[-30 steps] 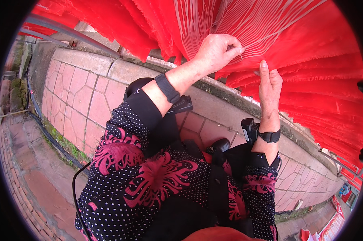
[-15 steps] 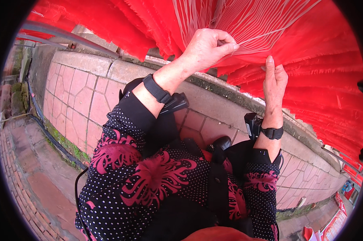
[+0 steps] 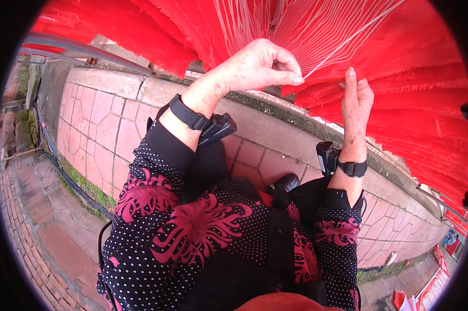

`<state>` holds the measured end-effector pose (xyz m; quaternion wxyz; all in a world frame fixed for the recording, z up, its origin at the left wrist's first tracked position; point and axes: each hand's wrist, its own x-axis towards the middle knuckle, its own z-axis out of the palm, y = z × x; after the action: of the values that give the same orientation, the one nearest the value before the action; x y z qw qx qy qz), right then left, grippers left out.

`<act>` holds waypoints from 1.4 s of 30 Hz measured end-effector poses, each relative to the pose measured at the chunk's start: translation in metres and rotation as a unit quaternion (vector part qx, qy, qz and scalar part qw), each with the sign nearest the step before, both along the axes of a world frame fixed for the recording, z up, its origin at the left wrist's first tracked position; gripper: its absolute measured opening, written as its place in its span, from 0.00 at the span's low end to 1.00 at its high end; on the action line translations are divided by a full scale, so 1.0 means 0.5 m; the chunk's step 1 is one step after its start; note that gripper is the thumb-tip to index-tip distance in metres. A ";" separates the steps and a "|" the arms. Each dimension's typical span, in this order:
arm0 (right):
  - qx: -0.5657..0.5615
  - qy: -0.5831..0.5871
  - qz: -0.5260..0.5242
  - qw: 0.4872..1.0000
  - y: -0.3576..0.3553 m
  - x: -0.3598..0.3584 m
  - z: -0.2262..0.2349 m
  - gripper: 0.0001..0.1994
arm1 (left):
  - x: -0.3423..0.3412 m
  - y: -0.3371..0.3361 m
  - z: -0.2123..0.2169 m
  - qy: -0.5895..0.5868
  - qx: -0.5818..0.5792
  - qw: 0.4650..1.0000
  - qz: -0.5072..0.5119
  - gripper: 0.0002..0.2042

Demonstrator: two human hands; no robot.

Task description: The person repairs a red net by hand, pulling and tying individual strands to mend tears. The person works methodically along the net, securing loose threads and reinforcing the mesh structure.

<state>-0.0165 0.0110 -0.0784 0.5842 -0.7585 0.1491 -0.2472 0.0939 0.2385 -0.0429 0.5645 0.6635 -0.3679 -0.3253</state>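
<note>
Red cloth (image 3: 400, 57) hangs in gathered folds right across the top of your view, and both your hands are up at its lower edge! Your left hand (image 3: 265, 67) has thumb and forefinger pinched together on the end of a pale strand (image 3: 355, 38), which runs tight from your fingertips up and to the right across the cloth. Above that pinch, more pale threads (image 3: 254, 26) fan out over the red. Over to your right hand (image 3: 357, 98): you're gripping the edge of the cloth, thumb standing up on the near face, bent fingers partly hidden behind; how firm that hold is, you can't tell from here. The two hands stand apart, with a stretch of red edge between them. Dark bands circle both wrists, the left band (image 3: 188, 115) and the right band (image 3: 353, 168), each with a black box beside it. Below, there's pink paving (image 3: 107, 127), a pale stone kerb (image 3: 280, 122), and one black shoe (image 3: 287, 182) peeking out past your dotted, flowered top (image 3: 203, 228).
</note>
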 end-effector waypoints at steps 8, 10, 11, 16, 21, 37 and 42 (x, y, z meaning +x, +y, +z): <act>-0.010 0.012 0.026 1.000 0.024 0.000 -0.004 0.13 | -0.021 -0.057 -0.054 -0.081 0.017 0.996 -0.021 0.07; -0.011 0.008 0.033 0.999 0.028 -0.003 -0.004 0.12 | -0.017 -0.066 -0.064 -0.119 -0.010 0.993 0.002 0.07; -0.011 0.015 0.031 0.999 0.028 -0.005 -0.004 0.11 | -0.014 -0.070 -0.068 -0.138 -0.023 0.990 0.013 0.07; -0.036 0.040 0.033 0.998 0.030 -0.006 -0.006 0.11 | -0.004 -0.073 -0.075 -0.073 -0.057 0.993 0.068 0.09; -0.024 0.031 0.038 0.999 0.046 -0.001 -0.005 0.12 | -0.015 -0.092 -0.071 -0.027 -0.052 0.986 0.159 0.12; -0.071 0.067 0.048 0.994 0.067 -0.004 0.002 0.10 | 0.003 -0.088 -0.097 -0.348 -0.082 0.902 0.241 0.07; -0.039 0.065 0.055 0.996 0.056 -0.004 -0.005 0.11 | 0.000 -0.078 -0.089 -0.374 -0.061 0.894 0.240 0.07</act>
<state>-0.0183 0.0389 -0.0807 0.5561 -0.8022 0.1350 -0.1702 0.0942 0.1994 -0.0877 0.4856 0.7685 -0.4006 0.1148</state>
